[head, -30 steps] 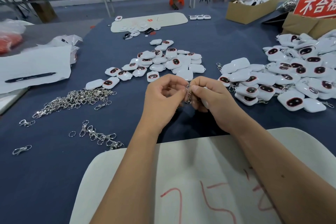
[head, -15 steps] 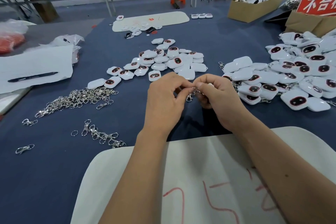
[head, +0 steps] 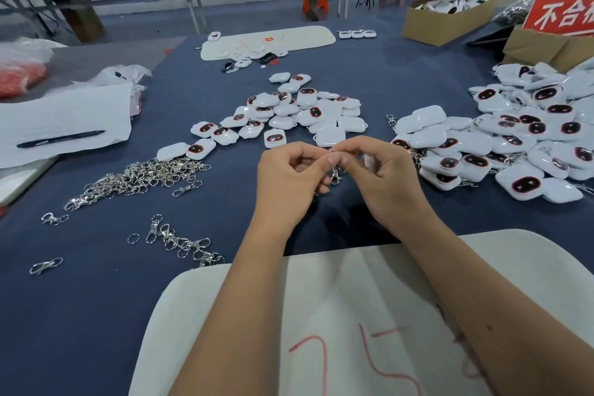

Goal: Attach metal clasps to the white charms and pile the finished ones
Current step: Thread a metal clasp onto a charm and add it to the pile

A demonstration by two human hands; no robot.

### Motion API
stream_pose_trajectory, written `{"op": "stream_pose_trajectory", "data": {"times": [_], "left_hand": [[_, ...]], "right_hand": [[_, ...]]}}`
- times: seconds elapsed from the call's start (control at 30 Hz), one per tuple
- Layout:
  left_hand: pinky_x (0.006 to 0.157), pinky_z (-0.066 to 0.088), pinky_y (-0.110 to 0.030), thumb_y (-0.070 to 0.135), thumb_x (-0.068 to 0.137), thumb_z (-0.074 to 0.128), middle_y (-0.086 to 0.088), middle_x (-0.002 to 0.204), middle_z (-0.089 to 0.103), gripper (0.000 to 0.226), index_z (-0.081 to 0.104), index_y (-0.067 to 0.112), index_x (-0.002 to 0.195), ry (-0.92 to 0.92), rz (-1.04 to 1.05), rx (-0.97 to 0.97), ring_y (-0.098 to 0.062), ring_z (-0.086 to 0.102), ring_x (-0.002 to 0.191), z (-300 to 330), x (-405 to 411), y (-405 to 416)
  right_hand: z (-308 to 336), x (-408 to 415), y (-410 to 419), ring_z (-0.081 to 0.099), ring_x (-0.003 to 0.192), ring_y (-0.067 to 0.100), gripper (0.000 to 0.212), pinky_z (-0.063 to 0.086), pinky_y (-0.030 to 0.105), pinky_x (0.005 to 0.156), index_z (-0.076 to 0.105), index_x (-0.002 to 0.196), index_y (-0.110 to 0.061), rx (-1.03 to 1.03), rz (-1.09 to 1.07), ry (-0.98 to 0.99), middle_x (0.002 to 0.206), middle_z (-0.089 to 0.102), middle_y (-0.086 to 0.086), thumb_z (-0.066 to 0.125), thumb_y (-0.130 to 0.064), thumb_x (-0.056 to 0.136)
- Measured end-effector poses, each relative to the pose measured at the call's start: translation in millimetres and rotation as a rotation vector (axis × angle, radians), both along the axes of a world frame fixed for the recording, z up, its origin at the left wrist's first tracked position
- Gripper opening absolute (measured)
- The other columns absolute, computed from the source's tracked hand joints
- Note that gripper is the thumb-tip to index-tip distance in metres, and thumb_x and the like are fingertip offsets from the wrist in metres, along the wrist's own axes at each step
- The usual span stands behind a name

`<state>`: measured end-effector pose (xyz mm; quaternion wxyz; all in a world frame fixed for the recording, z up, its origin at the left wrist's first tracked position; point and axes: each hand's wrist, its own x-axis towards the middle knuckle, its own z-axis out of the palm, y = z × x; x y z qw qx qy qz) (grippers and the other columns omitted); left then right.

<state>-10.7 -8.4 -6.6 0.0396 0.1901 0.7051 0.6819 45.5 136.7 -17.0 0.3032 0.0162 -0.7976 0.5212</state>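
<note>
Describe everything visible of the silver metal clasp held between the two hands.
The silver metal clasp is a shiny swivel hook hanging downward above the blue table cloth. The left hand and right hand pinch its top between their fingertips, hiding its ring; only the lower hook shows.

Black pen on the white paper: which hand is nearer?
Left. The left hand is at centre, on the side toward the black pen lying far left on the white paper. The right hand sits beyond it, further right.
</note>
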Motion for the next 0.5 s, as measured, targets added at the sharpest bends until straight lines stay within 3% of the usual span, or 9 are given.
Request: {"op": "stream_pose_trajectory", "data": {"times": [0.13, 0.23, 0.3, 0.43, 0.5], "left_hand": [[0.054, 0.051, -0.021, 0.017, 0.087, 0.081, -0.004, 0.062, 0.071, 0.008, 0.077, 0.011, 0.082, -0.011, 0.022, -0.027, -0.012, 0.063, 0.052, -0.3, -2.5, -3.2], [0.056, 0.052, -0.023, 0.02, 0.085, 0.083, -0.006, 0.063, 0.072, 0.01, 0.077, 0.013, 0.081, 0.01, 0.017, -0.061, -0.013, 0.064, 0.052, -1.0, -3.5, -5.3], [0.057, 0.052, -0.025, 0.022, 0.085, 0.083, -0.009, 0.063, 0.072, 0.011, 0.078, 0.012, 0.083, -0.005, 0.004, -0.059, -0.014, 0.064, 0.052, -1.5, -5.1, -7.4], [0.056, 0.051, -0.024, 0.02, 0.085, 0.083, -0.01, 0.064, 0.072, 0.011, 0.078, 0.01, 0.084, -0.04, -0.015, -0.028, -0.014, 0.062, 0.052, -2.3, -5.9, -7.9], [0.054, 0.05, -0.021, 0.017, 0.085, 0.083, -0.008, 0.064, 0.072, 0.009, 0.078, 0.009, 0.084, -0.046, -0.029, 0.008, -0.013, 0.062, 0.053, -1.9, -5.3, -6.2]], "right_hand": [[-1.1, -0.2, -0.1, 0.06, 0.08, 0.047, 0.019, 0.052, 0.05, 0.075, 0.076, 0.096, -0.025, 0.011, 0.007, -0.009, 0.087, 0.075, -0.001, 0.067, -0.009, 0.098], [-2.0, -0.3, 1.4, 0.053, 0.063, 0.011, 0.02, 0.048, 0.029, 0.066, 0.077, 0.095, -0.025, 0.05, -0.015, -0.008, 0.082, 0.073, -0.014, 0.07, -0.007, 0.096], [-1.3, 0.2, 0.7, 0.044, 0.057, 0.006, 0.018, 0.038, 0.018, 0.061, 0.078, 0.094, -0.024, 0.095, -0.024, -0.013, 0.074, 0.068, -0.019, 0.072, -0.007, 0.095], [0.4, 0.5, 0.2, 0.034, 0.054, 0.015, 0.015, 0.033, 0.032, 0.055, 0.078, 0.089, -0.026, 0.055, -0.011, -0.038, 0.059, 0.055, 0.002, 0.073, -0.013, 0.096], [2.0, 1.0, 0.6, 0.038, 0.056, 0.024, 0.015, 0.034, 0.035, 0.055, 0.076, 0.087, -0.024, 0.011, -0.006, -0.053, 0.063, 0.058, 0.012, 0.073, -0.013, 0.096]]}}
